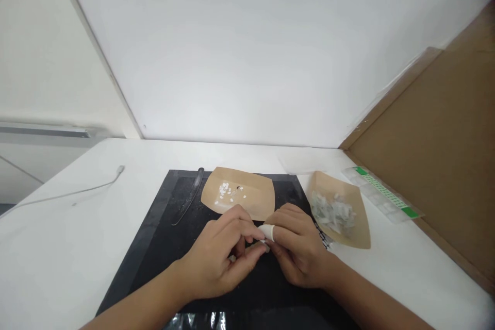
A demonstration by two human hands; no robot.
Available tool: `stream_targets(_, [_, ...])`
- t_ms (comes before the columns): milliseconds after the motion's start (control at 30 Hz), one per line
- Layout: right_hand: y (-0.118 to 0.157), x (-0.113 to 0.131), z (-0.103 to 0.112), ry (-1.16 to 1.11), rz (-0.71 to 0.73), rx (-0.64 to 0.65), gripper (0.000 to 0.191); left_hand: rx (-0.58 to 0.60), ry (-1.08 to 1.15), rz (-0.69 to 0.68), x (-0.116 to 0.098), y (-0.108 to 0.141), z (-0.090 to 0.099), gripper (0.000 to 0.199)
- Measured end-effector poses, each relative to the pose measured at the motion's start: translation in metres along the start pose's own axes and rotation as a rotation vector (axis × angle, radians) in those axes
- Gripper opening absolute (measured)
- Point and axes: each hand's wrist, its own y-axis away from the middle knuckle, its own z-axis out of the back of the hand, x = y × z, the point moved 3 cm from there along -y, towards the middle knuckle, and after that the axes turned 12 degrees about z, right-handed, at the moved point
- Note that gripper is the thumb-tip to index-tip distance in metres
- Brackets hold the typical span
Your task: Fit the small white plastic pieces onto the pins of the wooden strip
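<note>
Over a black mat (154,247), my left hand (226,255) and my right hand (296,247) meet fingertip to fingertip. Between the thumbs and index fingers is a small pale piece (265,243), partly hidden, that both hands pinch. A white finger cot (266,232) covers the tip of a finger of my right hand. Just beyond the hands, a brown paper tray (259,191) holds several small white bits and a dark speck. To the right, a second brown tray (361,232) holds a heap of whitish, translucent pieces.
A dark curved tool (191,196) lies on the mat's left part. A clear plastic box with green labels (384,193) stands at the right, beside a cardboard panel (444,129). A white cable (88,189) crosses the white table on the left.
</note>
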Motion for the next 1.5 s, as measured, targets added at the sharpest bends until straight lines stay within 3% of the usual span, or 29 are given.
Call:
stream_targets(367, [0.004,-0.003,-0.004,-0.047,-0.039,0.005,0.01,0.033,0.005,0.009,-0.001,-0.003,0.001,0.015])
stream_targets(767, [-0.001,0.0,-0.002,-0.068,-0.138,0.075,0.012,-0.028,-0.048,-0.013,0.001,-0.005,0.0,0.013])
stream_targets(1233, [0.004,-0.007,-0.006,-0.021,-0.116,0.057,0.014,-0.055,-0.139,-0.027,0.002,-0.009,-0.003,0.01])
stream_targets(1367, [0.006,-0.009,-0.007,0.025,-0.087,0.041,0.012,-0.094,-0.184,-0.089,0.004,-0.008,-0.003,0.013])
stream_targets(1500, [0.007,-0.01,-0.006,0.039,-0.065,0.021,0.014,-0.163,-0.226,-0.207,-0.001,-0.006,0.001,0.029])
